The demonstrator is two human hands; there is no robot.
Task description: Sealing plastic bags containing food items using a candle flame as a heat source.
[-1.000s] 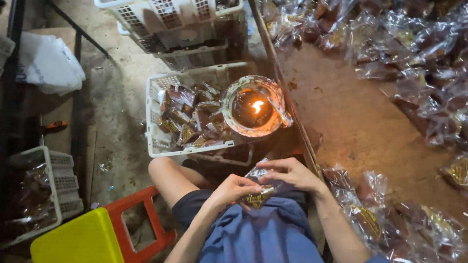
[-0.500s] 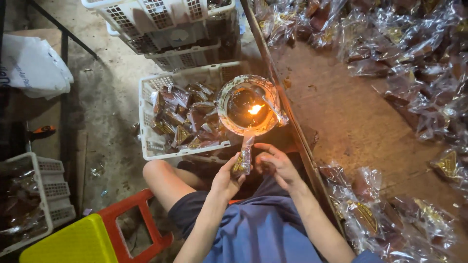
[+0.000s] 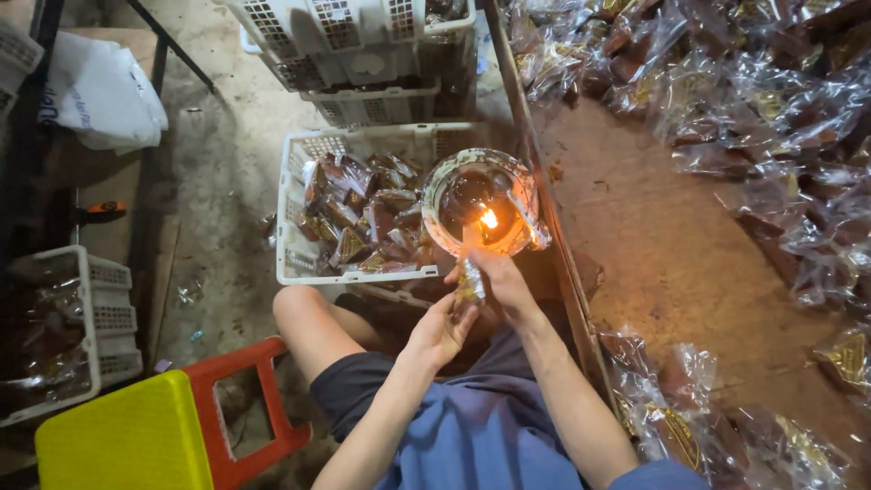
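Observation:
Both my hands hold a small clear plastic packet [image 3: 470, 279] with a brown and gold filling. My left hand [image 3: 439, 332] grips its lower end from below. My right hand [image 3: 501, 279] pinches its upper end and keeps that end at the small flame [image 3: 489, 219]. The flame burns inside a glass bowl [image 3: 451, 181] that stands at the table's near left edge, just above my knees.
A white plastic crate [image 3: 292, 210] with several sealed packets sits on the floor to the left. More crates [image 3: 345, 36] stand behind it. Many clear packets [image 3: 762, 109] lie over the wooden table [image 3: 671, 254]. A yellow and red stool [image 3: 136, 436] stands at lower left.
My hands have lifted the packet from my lap up to the flame in the glass bowl, and its top end now sits at the flame.

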